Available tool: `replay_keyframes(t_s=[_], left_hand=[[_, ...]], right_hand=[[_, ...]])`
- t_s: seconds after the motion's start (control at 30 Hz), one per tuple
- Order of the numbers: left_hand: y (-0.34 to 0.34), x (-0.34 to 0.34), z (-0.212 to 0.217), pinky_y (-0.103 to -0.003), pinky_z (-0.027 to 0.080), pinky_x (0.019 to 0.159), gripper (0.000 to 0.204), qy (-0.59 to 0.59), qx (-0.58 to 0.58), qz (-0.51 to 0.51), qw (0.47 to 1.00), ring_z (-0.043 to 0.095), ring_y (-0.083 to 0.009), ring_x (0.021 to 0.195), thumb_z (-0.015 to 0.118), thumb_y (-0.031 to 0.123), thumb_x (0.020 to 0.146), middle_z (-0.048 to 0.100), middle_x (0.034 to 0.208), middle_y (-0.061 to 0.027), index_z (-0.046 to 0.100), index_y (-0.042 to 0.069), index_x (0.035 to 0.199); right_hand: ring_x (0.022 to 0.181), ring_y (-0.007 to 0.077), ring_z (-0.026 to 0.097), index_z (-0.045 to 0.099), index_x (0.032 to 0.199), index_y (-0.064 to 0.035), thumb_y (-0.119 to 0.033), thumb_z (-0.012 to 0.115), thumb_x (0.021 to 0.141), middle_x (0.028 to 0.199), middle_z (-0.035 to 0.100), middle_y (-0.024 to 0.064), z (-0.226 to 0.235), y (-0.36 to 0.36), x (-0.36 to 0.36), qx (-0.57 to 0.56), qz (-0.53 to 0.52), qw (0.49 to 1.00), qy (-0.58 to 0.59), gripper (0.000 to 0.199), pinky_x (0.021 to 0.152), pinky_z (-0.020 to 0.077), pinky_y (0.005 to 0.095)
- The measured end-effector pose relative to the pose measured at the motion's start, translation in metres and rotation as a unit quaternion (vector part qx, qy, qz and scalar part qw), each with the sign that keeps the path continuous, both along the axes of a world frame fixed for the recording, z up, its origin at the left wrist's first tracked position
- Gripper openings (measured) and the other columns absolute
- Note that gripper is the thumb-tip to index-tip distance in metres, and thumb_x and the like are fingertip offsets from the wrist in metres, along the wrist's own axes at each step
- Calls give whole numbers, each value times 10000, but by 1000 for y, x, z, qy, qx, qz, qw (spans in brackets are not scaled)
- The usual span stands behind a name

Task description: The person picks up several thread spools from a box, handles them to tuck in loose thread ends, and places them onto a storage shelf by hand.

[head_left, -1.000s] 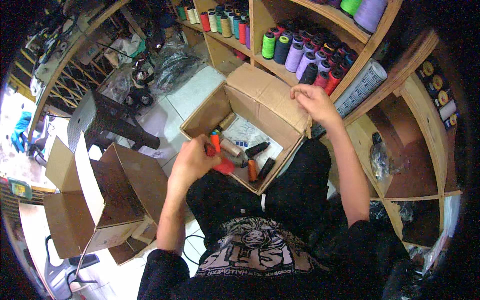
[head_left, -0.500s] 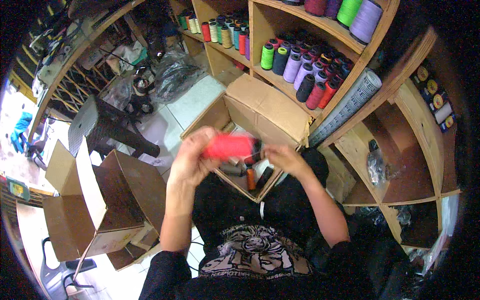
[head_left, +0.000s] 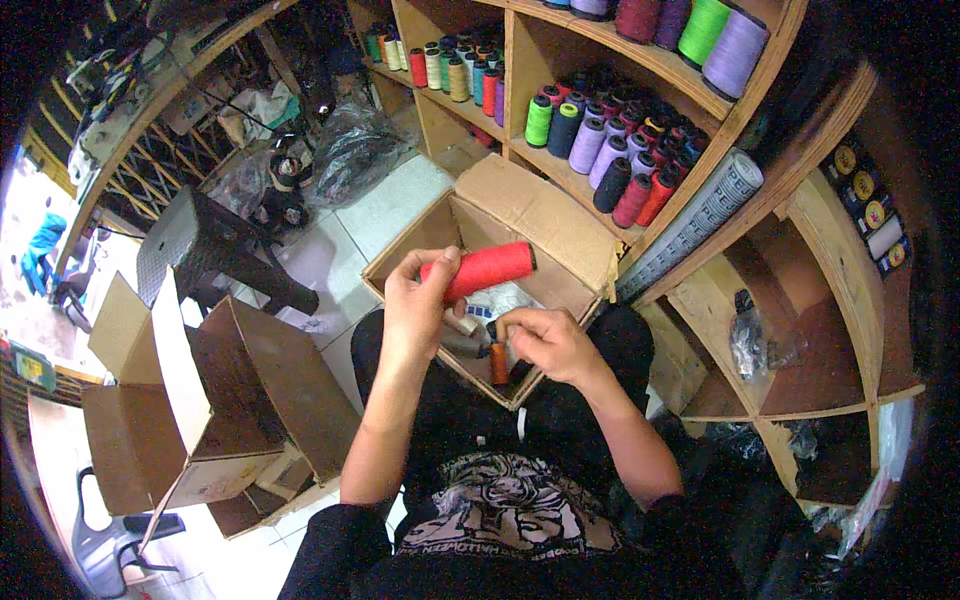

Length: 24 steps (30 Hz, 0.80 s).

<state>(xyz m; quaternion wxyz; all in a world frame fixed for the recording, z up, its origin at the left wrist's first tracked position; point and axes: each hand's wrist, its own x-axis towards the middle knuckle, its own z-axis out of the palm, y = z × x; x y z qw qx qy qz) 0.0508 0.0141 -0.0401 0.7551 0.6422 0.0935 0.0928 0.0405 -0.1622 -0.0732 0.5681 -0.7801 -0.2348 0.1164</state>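
My left hand [head_left: 420, 300] is closed around a red thread spool [head_left: 490, 266], which lies nearly level above an open cardboard box [head_left: 400, 243] between my knees. The spool's dark end points right. My right hand [head_left: 555, 342] is lower, over the near right part of the box, thumb and fingers pinched together. What they hold, if anything, is too small to make out. Just below those fingertips an orange thread spool [head_left: 498, 365] with a dark top stands in the box. Beside it lie a greyish roll [head_left: 464, 346] and a clear plastic wrapping [head_left: 500, 300].
Wooden shelves [head_left: 620, 45] ahead hold several coloured thread spools [head_left: 588, 143]. A printed roll [head_left: 700, 220] leans at the right, beside wooden cubbies [head_left: 820, 340]. At the left stand an open empty carton [head_left: 240, 400] and a dark plastic stool [head_left: 190, 235].
The red spool has tilted, its far end now higher, and is sharper to see. My right hand has moved from the spool's end down towards the orange spool.
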Motion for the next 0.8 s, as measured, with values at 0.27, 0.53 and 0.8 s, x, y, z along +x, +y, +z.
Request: replay_keyframes(t_s=[0.27, 0.53, 0.8], left_hand=[[19, -26, 11, -222, 363, 405, 232, 100, -62, -197, 973, 481, -98, 463, 666, 196, 773, 563, 639, -58, 558, -3, 825], [14, -25, 6, -273, 433, 547, 255, -62, 366, -22, 928, 550, -139, 594, 677, 188, 770, 589, 663, -100, 562, -11, 881], [-4, -24, 23, -215, 385, 469, 219, -42, 33, -5, 999, 480, -65, 506, 621, 181, 828, 559, 663, -38, 547, -16, 888]], right_hand=[[777, 281, 632, 589, 964, -24, -155, 550, 837, 840, 643, 139, 35, -4, 32, -81, 72, 967, -228, 186, 669, 475, 347], [509, 62, 482, 628, 837, 0, -121, 536, 853, 575, 539, 20, 62, -4, 24, -43, -30, 989, -140, 153, 475, 406, 252], [581, 75, 530, 636, 865, -7, -100, 558, 830, 631, 574, 18, -6, 15, 19, 61, -101, 993, 13, 127, 540, 425, 255]])
